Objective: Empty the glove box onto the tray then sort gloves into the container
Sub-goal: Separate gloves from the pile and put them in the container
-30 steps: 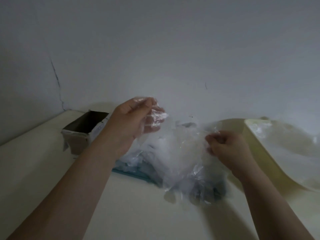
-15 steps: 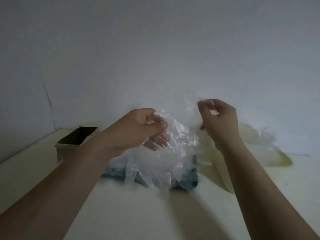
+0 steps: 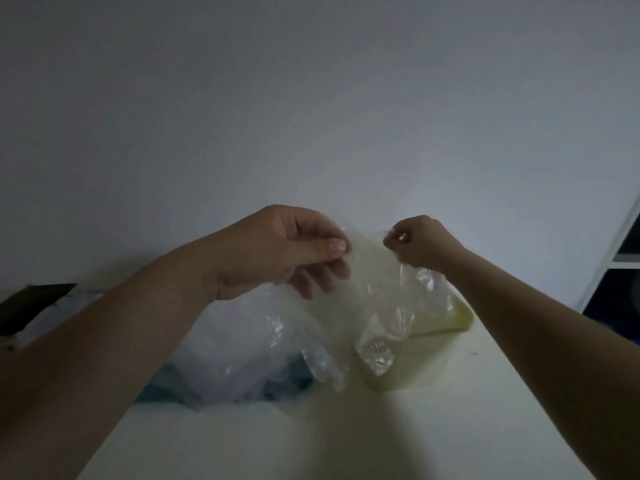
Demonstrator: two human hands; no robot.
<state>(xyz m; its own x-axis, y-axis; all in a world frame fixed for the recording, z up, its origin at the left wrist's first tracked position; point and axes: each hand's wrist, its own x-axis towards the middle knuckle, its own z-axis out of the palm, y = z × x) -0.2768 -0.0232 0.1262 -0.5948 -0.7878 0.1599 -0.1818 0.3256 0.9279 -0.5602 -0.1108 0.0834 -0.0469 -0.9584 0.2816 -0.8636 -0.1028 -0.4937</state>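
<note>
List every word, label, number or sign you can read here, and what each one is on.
None can be read.
The glove box at the far left is dark and blurred, any print unreadable.
The clear glove, the tray and the yellow container show no lettering.

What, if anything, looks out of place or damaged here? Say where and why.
Nothing stands out. The left hand and right hand pinch a clear glove between them; the loose glove heap covers the blue tray, as the task intends.
</note>
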